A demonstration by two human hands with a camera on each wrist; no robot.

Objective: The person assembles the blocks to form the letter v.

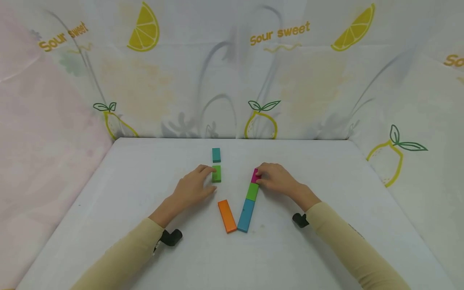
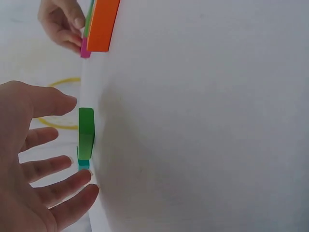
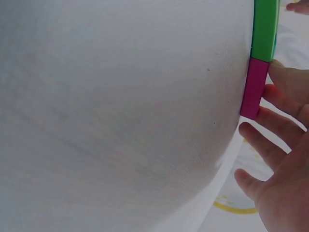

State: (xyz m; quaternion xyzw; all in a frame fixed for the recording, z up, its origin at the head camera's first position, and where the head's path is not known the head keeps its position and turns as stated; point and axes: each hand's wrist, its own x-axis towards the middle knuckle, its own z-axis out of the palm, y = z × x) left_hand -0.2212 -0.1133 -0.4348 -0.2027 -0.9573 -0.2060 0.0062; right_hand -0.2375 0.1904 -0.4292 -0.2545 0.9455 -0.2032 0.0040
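My left hand point(image 1: 192, 186), fingers spread, is beside a green block point(image 1: 216, 174). In the left wrist view its thumb stands apart from that green block point(image 2: 86, 133). Just beyond lies a short teal block point(image 1: 216, 155). My right hand point(image 1: 278, 179) holds a magenta block point(image 1: 255, 176) between thumb and fingertips; the right wrist view shows the fingers along the side of the magenta block point(image 3: 254, 89). That block meets the end of a second green block point(image 1: 252, 192), which adjoins a longer blue block point(image 1: 246, 215) in one slanted row.
An orange block point(image 1: 227, 216) lies at an angle, its near end touching or almost touching the blue block's near end. All blocks lie on a white table point(image 1: 308, 257). A lemon-printed cloth point(image 1: 174, 80) hangs behind and at both sides.
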